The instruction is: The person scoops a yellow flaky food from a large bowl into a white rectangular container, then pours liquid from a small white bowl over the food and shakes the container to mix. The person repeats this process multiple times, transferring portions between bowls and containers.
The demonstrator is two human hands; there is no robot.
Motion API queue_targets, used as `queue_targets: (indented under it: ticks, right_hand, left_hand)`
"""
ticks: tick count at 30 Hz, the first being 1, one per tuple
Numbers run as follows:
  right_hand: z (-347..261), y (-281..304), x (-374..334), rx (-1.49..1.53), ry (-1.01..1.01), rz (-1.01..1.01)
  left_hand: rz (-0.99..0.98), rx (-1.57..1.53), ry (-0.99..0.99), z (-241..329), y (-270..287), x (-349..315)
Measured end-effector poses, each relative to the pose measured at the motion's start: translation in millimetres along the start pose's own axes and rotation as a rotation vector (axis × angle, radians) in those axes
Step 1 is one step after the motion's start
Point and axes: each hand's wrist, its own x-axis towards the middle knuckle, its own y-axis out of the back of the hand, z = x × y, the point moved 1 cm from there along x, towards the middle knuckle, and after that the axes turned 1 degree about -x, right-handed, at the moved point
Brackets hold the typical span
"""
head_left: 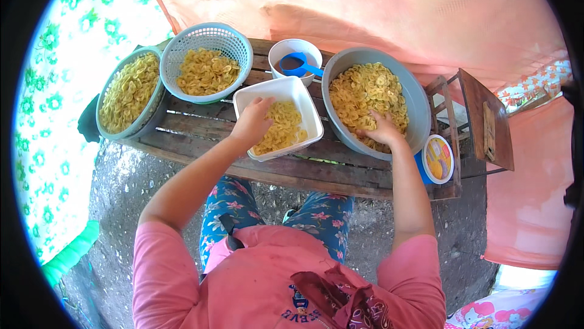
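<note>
My left hand (253, 122) reaches over the left side of a white square tub (311, 123), its fingers stretched out beside the thin yellow chips (283, 127) in it. No chip shows in that hand. Further right, my right hand (383, 130) rests on sliced yellow chips (372, 93) inside a large round grey basin (418, 110). Its fingers are spread, and the tips are partly among the chips. The chips look like thin banana slices.
Left on the slatted wooden bench (201, 140) stand a pale blue colander (237, 43) and a fuller basket (109, 131), both holding chips. A white bucket (313, 52) with a blue dipper (294, 64) stands behind the tub. A round-lidded container (438, 159) sits right of the basin.
</note>
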Motion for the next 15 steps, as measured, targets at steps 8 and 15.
queue_targets:
  ticks: [8,15]
  right_hand:
    - [-8,-6,-16,-0.001,0.078,0.151]
    - [28,21,3,0.703,0.054,0.102]
  left_hand:
    - [0.324,0.043,-0.094,11,-4,-8]
    - [0.364,-0.046,-0.136,13,0,2]
